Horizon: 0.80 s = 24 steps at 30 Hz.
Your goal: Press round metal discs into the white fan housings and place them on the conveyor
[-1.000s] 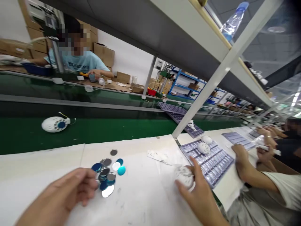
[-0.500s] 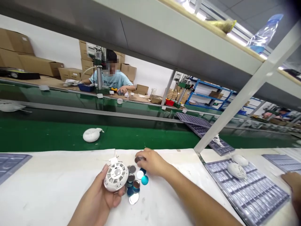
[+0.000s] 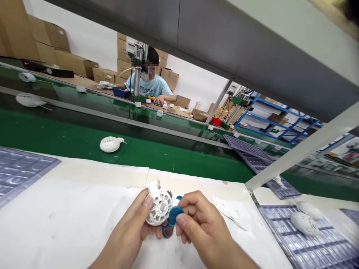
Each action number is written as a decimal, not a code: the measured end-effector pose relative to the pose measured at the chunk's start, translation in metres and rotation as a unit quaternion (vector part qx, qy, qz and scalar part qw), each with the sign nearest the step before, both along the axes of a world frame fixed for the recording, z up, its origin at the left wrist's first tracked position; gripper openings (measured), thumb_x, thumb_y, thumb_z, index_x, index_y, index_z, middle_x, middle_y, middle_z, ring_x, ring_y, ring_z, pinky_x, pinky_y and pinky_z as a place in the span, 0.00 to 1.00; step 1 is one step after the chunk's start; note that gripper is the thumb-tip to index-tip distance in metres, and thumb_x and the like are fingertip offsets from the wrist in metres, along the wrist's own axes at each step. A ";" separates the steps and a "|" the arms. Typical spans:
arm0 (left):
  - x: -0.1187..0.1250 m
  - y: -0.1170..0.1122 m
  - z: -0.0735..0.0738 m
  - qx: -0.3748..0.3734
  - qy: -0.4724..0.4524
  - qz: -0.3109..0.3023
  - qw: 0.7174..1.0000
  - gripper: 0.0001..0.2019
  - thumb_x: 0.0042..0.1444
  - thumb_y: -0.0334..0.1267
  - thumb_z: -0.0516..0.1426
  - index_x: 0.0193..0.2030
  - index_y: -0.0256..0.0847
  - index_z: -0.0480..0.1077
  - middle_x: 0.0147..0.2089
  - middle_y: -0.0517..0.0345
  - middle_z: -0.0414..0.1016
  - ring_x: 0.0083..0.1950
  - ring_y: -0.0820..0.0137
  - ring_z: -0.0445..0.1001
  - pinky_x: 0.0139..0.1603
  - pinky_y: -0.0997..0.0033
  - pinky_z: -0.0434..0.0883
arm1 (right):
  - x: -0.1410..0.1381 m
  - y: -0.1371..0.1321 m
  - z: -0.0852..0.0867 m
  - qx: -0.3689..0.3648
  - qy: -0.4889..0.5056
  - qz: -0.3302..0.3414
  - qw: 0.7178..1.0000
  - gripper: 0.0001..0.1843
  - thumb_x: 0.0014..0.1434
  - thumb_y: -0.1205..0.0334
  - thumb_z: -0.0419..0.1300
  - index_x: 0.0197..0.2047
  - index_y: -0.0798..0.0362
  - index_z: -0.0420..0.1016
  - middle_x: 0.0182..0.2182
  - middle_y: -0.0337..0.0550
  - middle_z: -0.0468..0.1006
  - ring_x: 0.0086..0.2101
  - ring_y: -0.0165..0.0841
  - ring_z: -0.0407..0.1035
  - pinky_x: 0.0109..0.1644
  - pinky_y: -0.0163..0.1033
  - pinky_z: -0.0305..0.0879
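- The right hand (image 3: 202,226), which was down among the loose discs (image 3: 167,232) half a second ago, now has its fingers pinched shut on a blue disc (image 3: 175,215).
- The left hand (image 3: 131,233) has its fingers wrapped around the white vented housing (image 3: 159,207), held just above the near counter (image 3: 84,213).
- The blue disc sits at the housing's right edge and seems to touch it, so the picking looks done and the two parts are meeting.

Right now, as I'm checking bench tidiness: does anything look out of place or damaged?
Only a crumpled white scrap lying loose on the table, right of the right hand holding a blue disc. The vented white part in the left hand looks intact.
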State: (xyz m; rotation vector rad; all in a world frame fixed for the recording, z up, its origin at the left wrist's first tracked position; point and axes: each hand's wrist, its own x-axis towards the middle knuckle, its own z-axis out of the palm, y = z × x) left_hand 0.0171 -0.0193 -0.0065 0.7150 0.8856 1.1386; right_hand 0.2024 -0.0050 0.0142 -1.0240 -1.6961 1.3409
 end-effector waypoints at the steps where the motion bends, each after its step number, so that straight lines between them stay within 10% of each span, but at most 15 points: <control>1: 0.000 -0.001 -0.002 0.000 0.016 -0.001 1.000 0.29 0.61 0.60 0.55 0.63 0.48 0.62 0.34 0.59 0.75 0.32 0.65 0.70 0.38 0.65 0.71 | -0.003 -0.005 -0.001 0.025 -0.004 -0.004 1.000 0.03 0.67 0.61 0.57 0.44 0.48 0.70 0.28 0.37 0.78 0.25 0.29 0.68 0.28 0.32 0.65; 6: 0.004 -0.009 -0.008 -0.034 0.070 0.035 0.996 0.35 0.59 0.61 0.57 0.67 0.45 0.60 0.30 0.60 0.74 0.35 0.61 0.72 0.46 0.61 0.69 | -0.017 -0.005 -0.005 0.198 -0.049 -0.001 0.979 0.07 0.66 0.68 0.56 0.42 0.49 0.75 0.30 0.41 0.82 0.28 0.31 0.75 0.33 0.33 0.69; 14: 0.004 -0.014 -0.007 -0.043 0.096 0.052 0.993 0.33 0.54 0.61 0.62 0.63 0.47 0.67 0.26 0.61 0.73 0.35 0.60 0.72 0.44 0.63 0.70 | -0.015 -0.004 -0.005 0.219 -0.109 -0.020 0.969 0.07 0.67 0.64 0.57 0.43 0.45 0.77 0.33 0.40 0.83 0.31 0.35 0.76 0.36 0.37 0.71; 20: 0.006 -0.016 -0.008 0.010 0.103 0.054 0.993 0.32 0.51 0.54 0.66 0.61 0.46 0.69 0.29 0.57 0.75 0.30 0.63 0.69 0.33 0.67 0.69 | -0.013 -0.003 -0.002 -0.043 -0.063 -0.058 0.995 0.26 0.55 0.56 0.70 0.55 0.42 0.69 0.24 0.30 0.68 0.25 0.31 0.67 0.29 0.33 0.64; 24: 0.009 -0.021 0.003 -0.050 0.003 -0.020 0.999 0.37 0.45 0.57 0.69 0.60 0.45 0.69 0.27 0.57 0.74 0.24 0.67 0.66 0.25 0.69 0.65 | -0.019 -0.007 0.004 -0.193 0.118 0.083 0.971 0.38 0.51 0.38 0.70 0.59 0.43 0.63 0.36 0.38 0.72 0.29 0.33 0.72 0.33 0.37 0.70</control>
